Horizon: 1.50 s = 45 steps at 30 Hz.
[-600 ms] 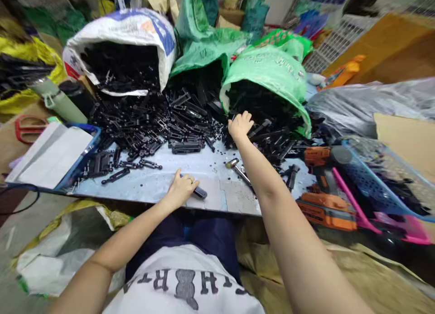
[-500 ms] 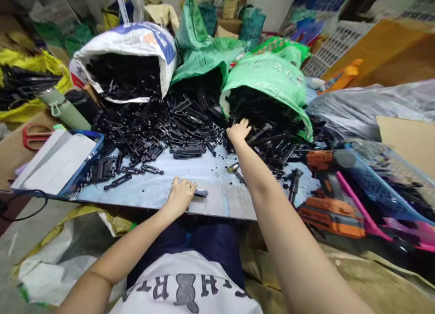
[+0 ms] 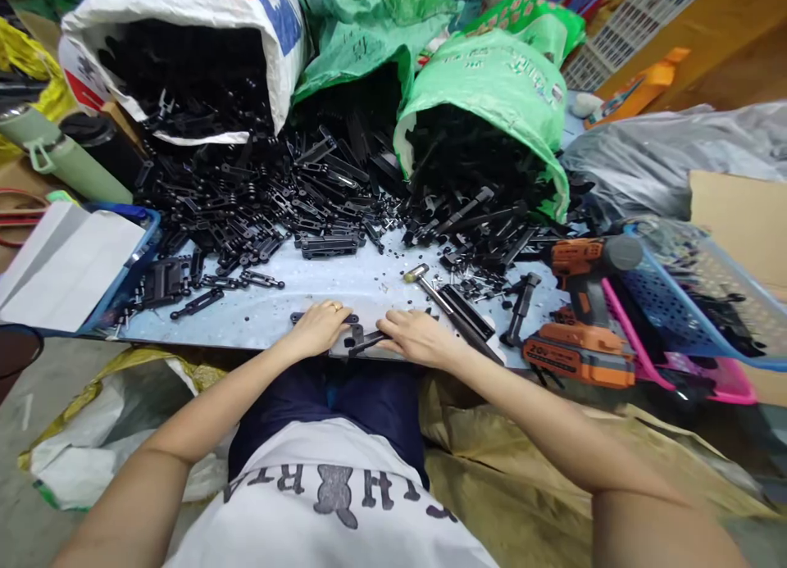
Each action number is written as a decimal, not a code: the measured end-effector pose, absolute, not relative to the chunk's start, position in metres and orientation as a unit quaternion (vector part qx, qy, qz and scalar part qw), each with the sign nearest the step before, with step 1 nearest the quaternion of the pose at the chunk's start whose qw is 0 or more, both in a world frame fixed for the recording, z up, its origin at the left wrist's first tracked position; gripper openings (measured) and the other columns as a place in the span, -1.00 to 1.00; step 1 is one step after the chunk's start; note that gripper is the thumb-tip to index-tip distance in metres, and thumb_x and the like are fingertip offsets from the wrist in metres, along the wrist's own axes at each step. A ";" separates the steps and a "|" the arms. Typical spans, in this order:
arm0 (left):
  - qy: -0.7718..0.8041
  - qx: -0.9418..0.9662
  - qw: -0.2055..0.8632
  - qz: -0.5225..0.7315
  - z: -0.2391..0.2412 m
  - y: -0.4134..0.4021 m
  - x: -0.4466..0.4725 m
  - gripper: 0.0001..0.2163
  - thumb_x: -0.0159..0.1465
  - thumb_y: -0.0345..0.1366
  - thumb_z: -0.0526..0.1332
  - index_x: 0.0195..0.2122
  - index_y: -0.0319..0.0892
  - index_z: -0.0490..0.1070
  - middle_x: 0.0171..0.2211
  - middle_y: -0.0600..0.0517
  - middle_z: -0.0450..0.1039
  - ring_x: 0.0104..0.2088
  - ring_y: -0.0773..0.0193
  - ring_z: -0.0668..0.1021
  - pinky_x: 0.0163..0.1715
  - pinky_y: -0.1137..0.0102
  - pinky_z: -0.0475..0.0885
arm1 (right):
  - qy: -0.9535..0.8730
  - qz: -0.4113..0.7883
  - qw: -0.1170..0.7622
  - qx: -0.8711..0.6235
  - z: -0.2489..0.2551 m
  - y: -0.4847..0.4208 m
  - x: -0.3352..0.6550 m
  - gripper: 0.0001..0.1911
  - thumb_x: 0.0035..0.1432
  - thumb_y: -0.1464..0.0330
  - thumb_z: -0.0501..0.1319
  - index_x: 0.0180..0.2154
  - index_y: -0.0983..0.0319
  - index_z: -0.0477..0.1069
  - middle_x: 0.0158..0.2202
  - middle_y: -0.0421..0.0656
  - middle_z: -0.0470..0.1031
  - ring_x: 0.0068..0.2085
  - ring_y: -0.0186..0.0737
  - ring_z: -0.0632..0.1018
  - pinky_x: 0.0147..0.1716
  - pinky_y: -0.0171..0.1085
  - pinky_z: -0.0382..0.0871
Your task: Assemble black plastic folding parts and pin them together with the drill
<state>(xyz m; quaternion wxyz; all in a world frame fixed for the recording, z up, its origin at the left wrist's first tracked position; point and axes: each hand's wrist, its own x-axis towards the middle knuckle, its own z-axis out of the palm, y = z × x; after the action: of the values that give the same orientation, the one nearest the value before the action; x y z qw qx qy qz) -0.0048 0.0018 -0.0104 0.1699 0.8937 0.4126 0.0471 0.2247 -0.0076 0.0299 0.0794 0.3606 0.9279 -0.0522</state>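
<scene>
My left hand rests near the table's front edge, fingers curled over a black plastic part lying on the pale blue table. My right hand is right beside it, fingers pressed on a thin black strip that reaches toward the left hand's part. Both hands meet at the middle of the front edge. A hammer lies just behind the right hand.
A big heap of black plastic parts spills from a white sack and green sacks. An orange cordless drill and a blue basket sit at right. A blue tray with white sheets and a green bottle sit at left.
My right hand has pulled back from the heap under the green sack to the front edge, bringing a black strip next to my left hand. The view has tilted down.
</scene>
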 end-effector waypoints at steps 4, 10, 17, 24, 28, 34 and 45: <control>0.404 0.896 0.179 0.041 -0.006 0.003 -0.002 -0.70 0.31 -0.21 0.00 0.03 -0.14 0.23 -0.12 -0.06 0.35 -0.08 0.13 0.39 -0.12 0.26 0.28 | 0.907 -0.053 0.101 0.406 -0.001 -0.032 0.221 -0.61 0.32 0.13 -0.16 -0.19 0.24 0.29 -0.30 -0.08 0.41 -0.33 -0.22 0.46 -0.43 -0.31 0.08; 0.406 0.898 0.165 0.050 -0.007 -0.002 0.000 -0.35 -0.04 0.23 0.21 -0.09 -0.15 0.27 -0.12 -0.10 0.34 -0.10 0.00 0.38 -0.13 0.17 0.26 | 0.884 -0.089 0.115 0.444 -0.001 -0.036 0.213 -0.60 0.31 0.09 -0.17 -0.15 0.20 0.28 -0.30 -0.13 0.43 -0.37 -0.26 0.48 -0.51 -0.31 -0.01; 0.397 0.894 0.172 0.118 -0.018 -0.002 -0.010 -0.46 0.02 0.07 0.27 -0.08 -0.14 0.23 -0.15 -0.08 0.36 -0.11 0.05 0.43 -0.14 0.22 0.30 | 0.874 -0.054 0.098 0.473 0.015 -0.043 0.200 -0.60 0.32 0.11 -0.22 -0.12 0.17 0.26 -0.27 -0.11 0.42 -0.30 -0.21 0.47 -0.47 -0.29 0.01; 0.385 0.892 0.134 0.194 -0.027 -0.007 -0.013 -0.63 0.15 -0.01 0.19 -0.16 -0.17 0.28 -0.24 -0.06 0.39 -0.19 0.12 0.47 -0.23 0.29 0.37 | 0.892 0.000 0.104 0.439 0.031 -0.034 0.198 -0.65 0.35 0.22 -0.22 -0.08 0.18 0.24 -0.25 -0.05 0.39 -0.27 -0.17 0.42 -0.34 -0.25 0.05; 0.409 0.884 0.131 0.186 -0.024 -0.005 -0.009 -0.59 0.11 0.07 0.20 -0.21 -0.15 0.30 -0.27 -0.02 0.42 -0.23 0.15 0.48 -0.30 0.32 0.37 | 0.900 0.001 0.097 0.425 0.036 -0.029 0.198 -0.63 0.34 0.19 -0.22 -0.10 0.18 0.27 -0.27 -0.04 0.38 -0.27 -0.15 0.40 -0.33 -0.24 0.05; 0.429 0.875 0.146 0.169 -0.023 -0.003 -0.008 -0.59 0.13 0.09 0.16 -0.18 -0.14 0.32 -0.24 -0.03 0.43 -0.16 0.16 0.47 -0.22 0.33 0.36 | 0.888 -0.015 0.086 0.450 0.035 -0.028 0.198 -0.62 0.33 0.18 -0.19 -0.10 0.19 0.29 -0.27 0.00 0.39 -0.27 -0.14 0.39 -0.34 -0.24 0.07; 0.455 0.872 0.119 0.133 -0.003 0.108 0.087 -0.72 0.33 -0.24 -0.05 -0.07 -0.25 0.32 -0.08 -0.13 0.38 -0.03 0.12 0.36 -0.08 0.27 0.27 | 0.908 -0.037 -0.022 0.418 -0.021 -0.016 0.254 -0.57 0.29 0.09 -0.10 -0.21 0.26 0.37 -0.22 -0.06 0.39 -0.21 -0.20 0.39 -0.24 -0.25 0.13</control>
<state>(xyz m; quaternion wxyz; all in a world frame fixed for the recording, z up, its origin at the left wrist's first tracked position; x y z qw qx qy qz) 0.0871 0.1076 -0.0027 0.1191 0.8724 0.4549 0.1334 0.2543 -0.0161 -0.0212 -0.0223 0.4176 0.9076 -0.0373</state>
